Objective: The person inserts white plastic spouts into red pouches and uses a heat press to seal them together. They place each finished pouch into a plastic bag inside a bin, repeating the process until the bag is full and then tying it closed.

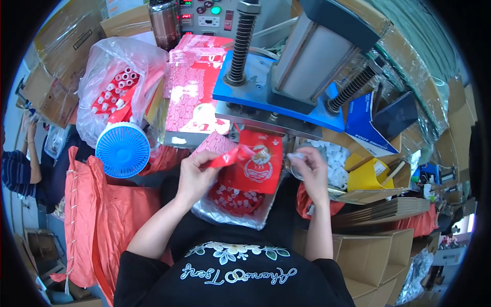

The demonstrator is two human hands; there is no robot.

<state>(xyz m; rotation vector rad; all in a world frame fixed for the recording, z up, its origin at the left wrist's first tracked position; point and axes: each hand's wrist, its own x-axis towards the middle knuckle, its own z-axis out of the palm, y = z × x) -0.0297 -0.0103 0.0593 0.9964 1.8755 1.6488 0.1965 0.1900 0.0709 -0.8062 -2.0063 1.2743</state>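
Note:
My left hand point(197, 174) pinches a glossy red plastic pouch point(231, 156), its printed side turned partly away. To the right, my right hand point(310, 171) has its fingertips closed on a small white plastic piece point(295, 155), apparently a spout. Between the hands lies a flat red pouch point(258, 163) with a pale round print, under the front of a blue press point(276, 97). Just below it, a plastic-lined box point(230, 219) holds several red pouches with white spouts. Beside my right hand is a heap of white plastic pieces point(333, 166).
A stack of red-and-pink pouches point(197, 87) lies left of the press. Further left are a clear bag point(99, 66) of spouted pouches, a blue fan point(123, 149) and a red sack point(110, 210). Cardboard boxes point(368, 256) stand at right. Another person's arm point(33, 153) shows far left.

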